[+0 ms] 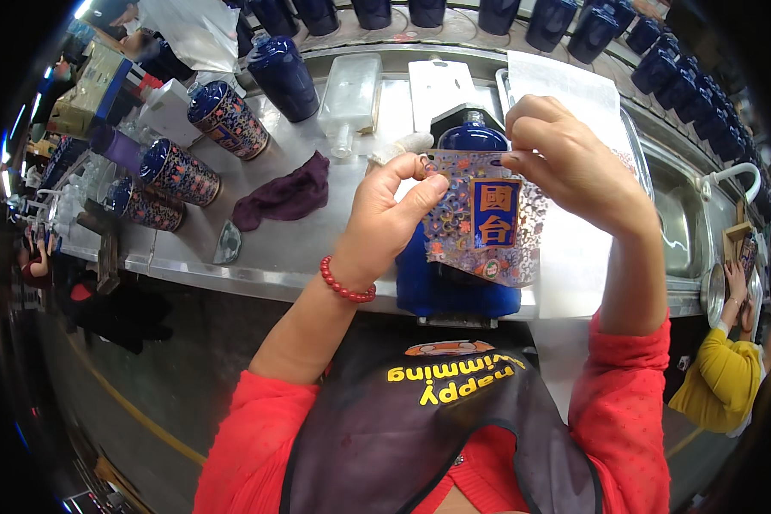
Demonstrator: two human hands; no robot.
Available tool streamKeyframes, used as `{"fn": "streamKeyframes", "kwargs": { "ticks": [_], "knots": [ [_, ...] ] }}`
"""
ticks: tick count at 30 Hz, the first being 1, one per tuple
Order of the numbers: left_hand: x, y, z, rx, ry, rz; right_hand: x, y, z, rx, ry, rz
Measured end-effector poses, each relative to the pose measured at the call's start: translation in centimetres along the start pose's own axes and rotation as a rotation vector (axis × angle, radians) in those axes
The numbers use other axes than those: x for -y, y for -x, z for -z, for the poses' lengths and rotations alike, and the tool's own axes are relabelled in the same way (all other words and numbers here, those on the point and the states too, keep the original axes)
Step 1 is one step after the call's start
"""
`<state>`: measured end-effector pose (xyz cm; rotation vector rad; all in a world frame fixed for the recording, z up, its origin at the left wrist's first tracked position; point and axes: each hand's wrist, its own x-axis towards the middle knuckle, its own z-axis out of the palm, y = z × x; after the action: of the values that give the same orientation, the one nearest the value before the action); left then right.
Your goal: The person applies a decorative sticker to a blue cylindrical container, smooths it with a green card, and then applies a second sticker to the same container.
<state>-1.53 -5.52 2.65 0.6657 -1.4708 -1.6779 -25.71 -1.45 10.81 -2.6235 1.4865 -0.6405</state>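
A thin clear decal sheet (452,224), patterned with small colourful flowers and a blue panel with orange characters, is stretched between my hands. My left hand (385,214), a red bead bracelet at its wrist, pinches the sheet's upper left corner. At the upper right corner my right hand (578,167) pinches the edge between thumb and fingers. Under the sheet a glossy dark blue bottle (471,137) lies with its neck pointing away from me; the sheet hides much of its body. Blue material (458,295) shows at the near end. Something white (403,147) lies by my left fingertips.
A purple cloth (284,193) and a small scraper-like piece (228,242) lie on the metal table. Several patterned bottles (230,122) stand left; plain blue ones (283,79) line the back. White paper (574,248) and a sink (681,231) are right. A co-worker's yellow sleeve (720,377) shows.
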Motion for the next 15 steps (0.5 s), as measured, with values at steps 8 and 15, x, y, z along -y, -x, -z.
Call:
{"fn": "streamKeyframes", "kwargs": {
  "ticks": [8,15],
  "knots": [
    [1.7,-1.0,1.2,-0.096,-0.29,-0.21,-2.0,0.2,-2.3,-0.028,-0.153,-0.079],
    [-0.9,1.2,-0.7,-0.118,-0.334,-0.57,1.6,2.4,2.6,-0.025,-0.091,0.062]
  ]
}}
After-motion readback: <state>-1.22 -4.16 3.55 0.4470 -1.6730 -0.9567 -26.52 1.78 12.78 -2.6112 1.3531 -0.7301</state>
